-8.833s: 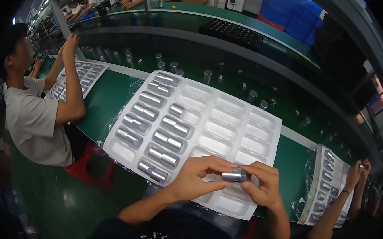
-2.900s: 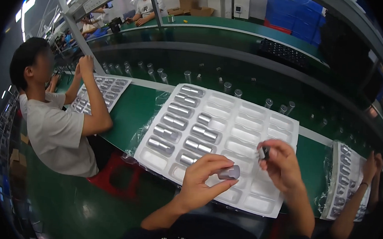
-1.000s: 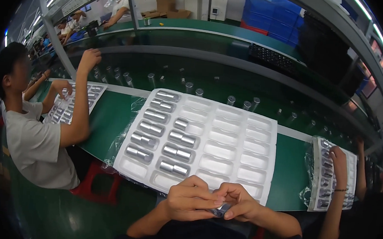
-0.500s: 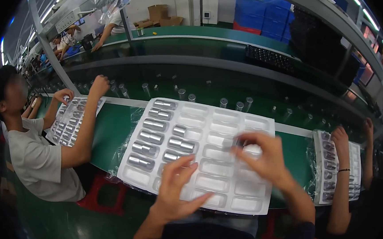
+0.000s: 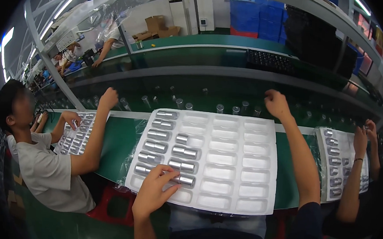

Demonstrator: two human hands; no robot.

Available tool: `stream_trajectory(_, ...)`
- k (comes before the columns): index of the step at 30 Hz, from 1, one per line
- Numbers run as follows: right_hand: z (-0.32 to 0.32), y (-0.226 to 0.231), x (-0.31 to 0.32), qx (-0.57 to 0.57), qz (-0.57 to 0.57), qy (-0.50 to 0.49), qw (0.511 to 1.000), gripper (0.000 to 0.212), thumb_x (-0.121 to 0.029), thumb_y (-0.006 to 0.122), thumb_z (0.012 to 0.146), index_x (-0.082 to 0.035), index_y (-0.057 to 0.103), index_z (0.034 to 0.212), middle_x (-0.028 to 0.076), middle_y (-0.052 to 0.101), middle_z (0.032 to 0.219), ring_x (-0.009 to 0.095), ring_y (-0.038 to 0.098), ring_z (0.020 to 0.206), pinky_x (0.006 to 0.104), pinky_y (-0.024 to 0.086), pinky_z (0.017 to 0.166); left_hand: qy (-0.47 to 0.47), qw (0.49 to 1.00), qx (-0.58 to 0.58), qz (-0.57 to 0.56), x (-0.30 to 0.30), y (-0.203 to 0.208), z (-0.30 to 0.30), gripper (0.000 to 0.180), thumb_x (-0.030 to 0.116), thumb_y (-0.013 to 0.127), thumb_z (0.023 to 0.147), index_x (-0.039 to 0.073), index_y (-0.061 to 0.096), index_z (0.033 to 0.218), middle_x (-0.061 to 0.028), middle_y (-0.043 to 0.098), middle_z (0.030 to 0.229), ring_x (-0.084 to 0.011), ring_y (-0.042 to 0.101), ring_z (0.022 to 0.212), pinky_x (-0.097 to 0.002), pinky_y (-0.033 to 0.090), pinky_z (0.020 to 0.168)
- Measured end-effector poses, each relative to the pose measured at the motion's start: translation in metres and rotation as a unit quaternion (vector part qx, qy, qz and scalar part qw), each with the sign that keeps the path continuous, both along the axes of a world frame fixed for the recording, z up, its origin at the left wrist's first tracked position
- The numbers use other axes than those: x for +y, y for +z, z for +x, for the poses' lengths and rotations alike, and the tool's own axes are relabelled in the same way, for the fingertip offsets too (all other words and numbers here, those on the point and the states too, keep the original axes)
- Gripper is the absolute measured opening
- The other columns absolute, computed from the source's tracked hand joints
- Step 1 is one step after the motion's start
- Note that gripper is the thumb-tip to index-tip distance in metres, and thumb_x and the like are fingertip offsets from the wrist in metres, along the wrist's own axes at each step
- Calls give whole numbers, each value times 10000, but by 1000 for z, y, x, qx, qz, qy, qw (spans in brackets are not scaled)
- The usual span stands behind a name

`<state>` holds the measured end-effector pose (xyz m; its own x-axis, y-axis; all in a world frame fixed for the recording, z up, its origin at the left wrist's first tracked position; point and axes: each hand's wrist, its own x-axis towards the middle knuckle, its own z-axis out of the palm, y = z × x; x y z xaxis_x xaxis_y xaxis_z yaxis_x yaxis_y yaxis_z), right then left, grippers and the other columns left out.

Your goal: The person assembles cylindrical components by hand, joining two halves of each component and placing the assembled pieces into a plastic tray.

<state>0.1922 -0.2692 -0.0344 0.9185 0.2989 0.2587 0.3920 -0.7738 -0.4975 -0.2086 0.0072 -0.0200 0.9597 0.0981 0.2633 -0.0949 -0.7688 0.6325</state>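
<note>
Metal cylinder point(image 5: 186, 180): likely stiff, slippery; hold its sides.
Left hand point(image 5: 153, 190): at its end (can't tell if clamped).
Right hand point(image 5: 278, 104): grip unclear.

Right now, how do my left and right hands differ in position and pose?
Your left hand is low over the white tray; your right hand reaches past its far edge. The left has its fingers at a metal cylinder lying in the tray; the right has bent fingers near an upright cylinder, its grip unclear. Both are bare.
</note>
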Motion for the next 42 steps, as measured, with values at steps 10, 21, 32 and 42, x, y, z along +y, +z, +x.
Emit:
stream_trajectory(10, 19, -18, -18, 63, -170, 103, 978, 341, -122, 710, 807, 8, 683, 1122, 196, 693, 1079, 326, 676, 999, 415, 542, 892, -21, 999, 5, 45, 13, 10, -4, 339, 141, 773, 793, 37, 684, 1103, -120, 570, 1161, -289, 512, 1022, -358, 441, 901)
stream_trajectory(21, -99, 16, -19, 375, 712, 115, 582, 175, -37, 636, 920, 70, 631, 1059, 146, 654, 1071, 183, 643, 956, 190, 558, 772, -75, 943, -72, -316, -32, -5, 17, 340, 23, 722, 847, -25, 638, 1173, -157, 657, 1130, -202, 664, 940, -322, 543, 822)
stream_trajectory(32, -259, 34, -5, 560, 538, 186, 601, 338, -201, 449, 1050, 45, 577, 1244, 72, 599, 974, 127, 563, 859, 238, 487, 722, -164, 598, -7, -785, -81, -30, 38, 259, 53, 574, 968, 13, 551, 1223, -220, 609, 1234, -354, 639, 1104, -435, 554, 938)
stream_trajectory(42, -266, 20, -14, 519, 518, 179, 656, 275, -124, 549, 1001, 44, 620, 1207, 134, 645, 1118, 182, 638, 864, 292, 541, 772, -110, 652, -17, -750, -102, -26, 30, 310, 10, 601, 922, 36, 551, 1227, -217, 605, 1262, -264, 610, 1148, -373, 477, 999)
